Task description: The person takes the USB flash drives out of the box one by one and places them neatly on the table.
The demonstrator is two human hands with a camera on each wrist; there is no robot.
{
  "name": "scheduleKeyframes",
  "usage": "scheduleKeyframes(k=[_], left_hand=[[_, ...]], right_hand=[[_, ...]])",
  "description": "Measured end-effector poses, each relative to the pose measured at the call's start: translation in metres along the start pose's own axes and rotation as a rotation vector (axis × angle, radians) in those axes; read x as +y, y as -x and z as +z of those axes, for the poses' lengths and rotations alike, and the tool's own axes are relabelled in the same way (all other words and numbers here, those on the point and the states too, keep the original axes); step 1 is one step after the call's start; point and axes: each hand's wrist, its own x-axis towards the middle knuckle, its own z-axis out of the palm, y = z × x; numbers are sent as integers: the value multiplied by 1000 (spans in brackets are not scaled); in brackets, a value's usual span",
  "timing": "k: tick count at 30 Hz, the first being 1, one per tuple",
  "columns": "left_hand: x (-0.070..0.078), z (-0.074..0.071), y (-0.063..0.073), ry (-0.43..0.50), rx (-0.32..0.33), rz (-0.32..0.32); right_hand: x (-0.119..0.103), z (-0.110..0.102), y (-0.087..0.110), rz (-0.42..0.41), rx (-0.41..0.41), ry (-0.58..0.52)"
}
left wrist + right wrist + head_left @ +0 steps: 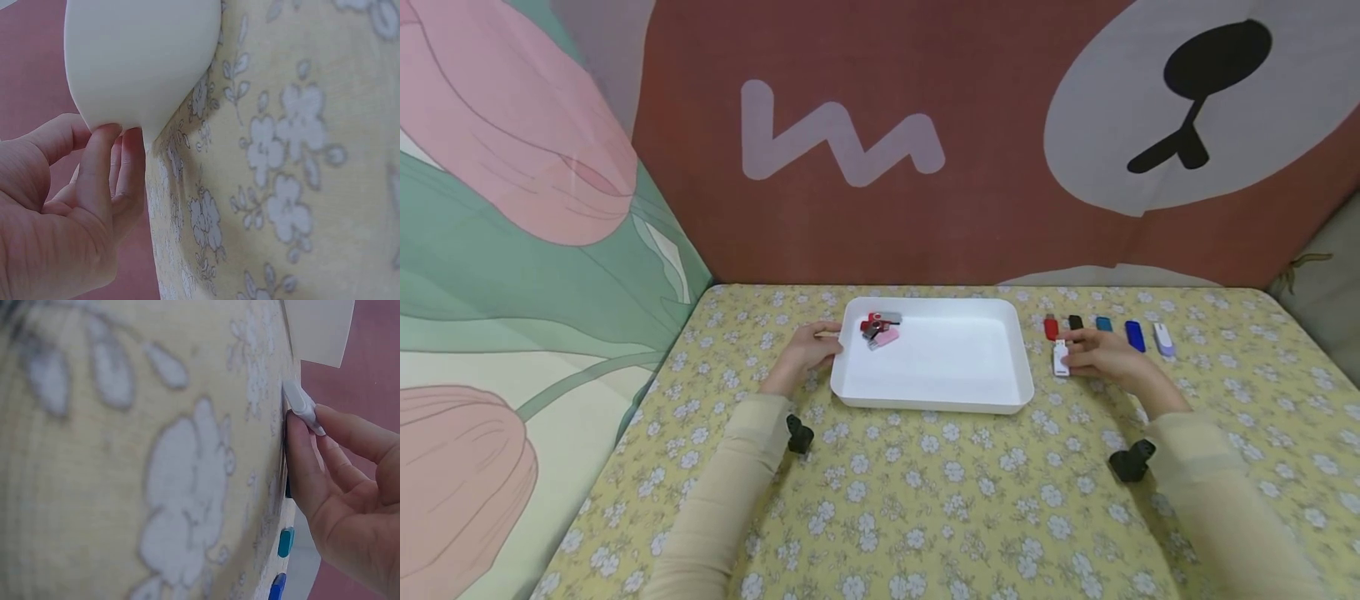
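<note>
My left hand (809,348) is at the left side of a white rectangular tray (955,358), its thumb and a finger pinching the rim (106,122) in the left wrist view. Inside the tray, toward the far left corner, lies a small cluster of USB sticks, red and grey ones with a pink stick (886,337). Just right of the tray, my right hand (1103,354) pinches a white USB stick (1061,360) by its side, with thumb and fingers. The right wrist view shows the white stick low over the cloth.
A row of USB sticks lies behind and right of my right hand: red (1051,327), black (1076,322), teal (1103,323), dark blue (1135,336) and white-lilac (1163,339). A yellow floral cloth (925,492) covers the table. Patterned fabric (880,225) hangs behind.
</note>
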Motion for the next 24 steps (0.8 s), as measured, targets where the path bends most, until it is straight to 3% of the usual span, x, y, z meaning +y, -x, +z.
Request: scheduleKeyframes(k=[24], left_hand=[[-2, -1, 3, 22, -20, 34]], right_hand=[[-6, 5, -1, 12, 65, 173]])
